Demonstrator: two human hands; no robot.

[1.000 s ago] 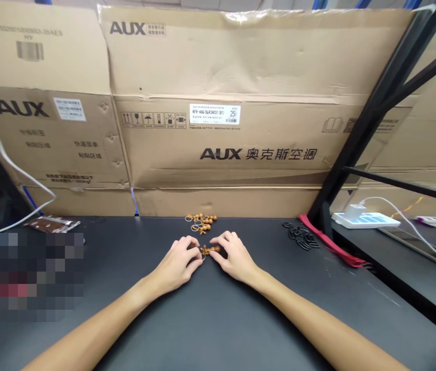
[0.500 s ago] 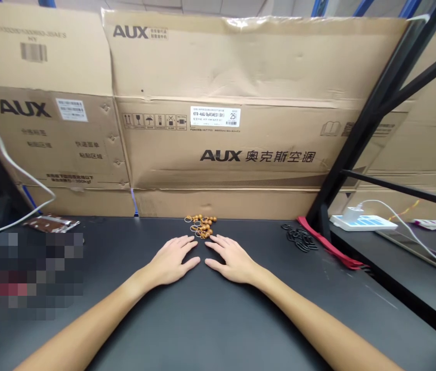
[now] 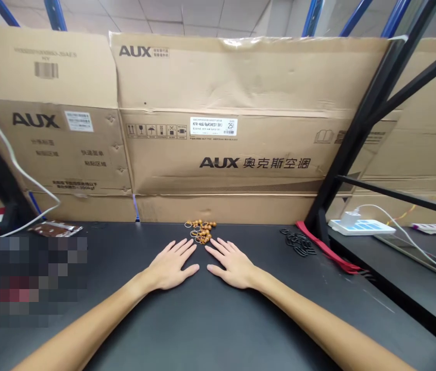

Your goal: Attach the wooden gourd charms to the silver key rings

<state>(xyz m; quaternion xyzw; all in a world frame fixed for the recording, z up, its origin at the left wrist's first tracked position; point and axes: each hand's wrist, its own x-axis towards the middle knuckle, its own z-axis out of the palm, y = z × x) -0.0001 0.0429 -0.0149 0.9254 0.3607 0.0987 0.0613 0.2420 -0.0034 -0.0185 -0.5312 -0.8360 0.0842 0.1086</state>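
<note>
My left hand [image 3: 172, 265] lies palm down on the black table [image 3: 218, 330], fingers stretched and spread, holding nothing. Across from it, my right hand [image 3: 232, 263] rests the same way, its thumb pointing at the left thumb with a small gap between. Just beyond the fingertips sits a small pile of orange-brown beaded keychains [image 3: 203, 232] with metal rings. Neither hand clearly grips any of them; the right fingertips are close to the pile's near edge. Off to the right is a cluster of black oval rings or clips [image 3: 298, 242].
Cardboard panels [image 3: 218, 180] printed AUX stand along the back. A black metal frame [image 3: 351, 129] and a red strap [image 3: 328, 250] are at right, with a white power strip [image 3: 361, 226] beyond. A brown packet [image 3: 57, 229] and white cable [image 3: 22, 172] are at left.
The camera view has tilted up slightly, so the scene sits lower. My left fingers look a little more spread. The keychains and black pieces stay in place.
</note>
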